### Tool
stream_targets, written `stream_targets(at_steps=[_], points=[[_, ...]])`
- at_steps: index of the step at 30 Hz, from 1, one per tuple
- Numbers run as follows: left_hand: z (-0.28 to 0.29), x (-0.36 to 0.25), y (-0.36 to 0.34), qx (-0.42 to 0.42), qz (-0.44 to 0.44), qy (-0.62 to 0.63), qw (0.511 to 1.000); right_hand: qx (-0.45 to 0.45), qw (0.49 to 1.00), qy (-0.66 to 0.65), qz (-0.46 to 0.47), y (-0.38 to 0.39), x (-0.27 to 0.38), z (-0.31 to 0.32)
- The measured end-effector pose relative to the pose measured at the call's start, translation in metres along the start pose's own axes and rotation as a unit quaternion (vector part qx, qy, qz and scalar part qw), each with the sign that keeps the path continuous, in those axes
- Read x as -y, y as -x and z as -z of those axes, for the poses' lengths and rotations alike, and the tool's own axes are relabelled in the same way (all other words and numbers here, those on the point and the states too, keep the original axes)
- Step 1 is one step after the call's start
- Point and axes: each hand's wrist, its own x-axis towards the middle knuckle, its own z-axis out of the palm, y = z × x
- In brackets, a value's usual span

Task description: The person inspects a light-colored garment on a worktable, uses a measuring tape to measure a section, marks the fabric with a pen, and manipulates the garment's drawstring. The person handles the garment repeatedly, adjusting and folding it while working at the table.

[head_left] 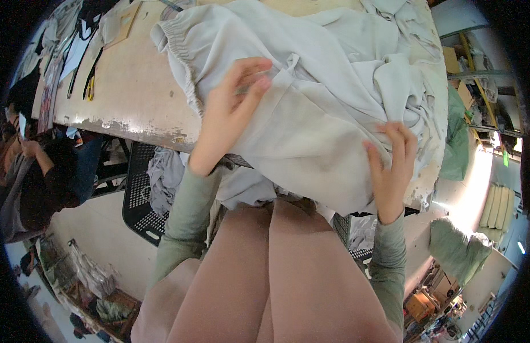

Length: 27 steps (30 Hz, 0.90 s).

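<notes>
Spread over the table's near side is a pale grey garment (310, 131), apparently trousers, with a gathered elastic edge at its left end. My left hand (233, 106) is over the garment near that gathered edge. Its fingers are bent loosely, the thumb stands apart from them, and nothing shows in its grasp. Toward the garment's right end, my right hand (393, 163) lies with fingers and thumb apart on the cloth. Creased folds of the same pale fabric bunch up beyond and to the right of it. Part of the garment hangs over the table's near edge toward my lap.
The worn wooden table (139, 86) has a chipped near edge. Below it, a black perforated basket (140, 197) holds grey cloth. Yellow-handled snips (91, 91) lie at the far left. A person (42, 171) is at the left, and a green sack (456, 137) is by the right edge.
</notes>
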Motion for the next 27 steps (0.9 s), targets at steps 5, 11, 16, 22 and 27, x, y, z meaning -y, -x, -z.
stream_targets(at_steps=[5,11,16,22,27], points=[[0.117,-0.001,0.080,0.344,0.255,0.103,0.898,0.341,0.856,-0.291,0.257,0.056,0.026,-0.008],[0.146,0.159,0.206,0.345,0.380,-0.443,0.735,0.417,0.880,-0.149,0.169,0.117,0.044,-0.117],[0.131,0.249,0.249,0.055,0.198,-0.181,0.962,0.444,0.858,-0.231,0.115,0.119,0.027,-0.146],[0.164,0.158,0.198,0.225,0.422,-0.267,0.837,0.424,0.870,-0.187,0.169,0.107,0.060,-0.126],[0.170,0.009,0.153,0.363,0.222,-0.074,0.902,0.369,0.783,-0.453,0.212,0.078,0.114,-0.094]])
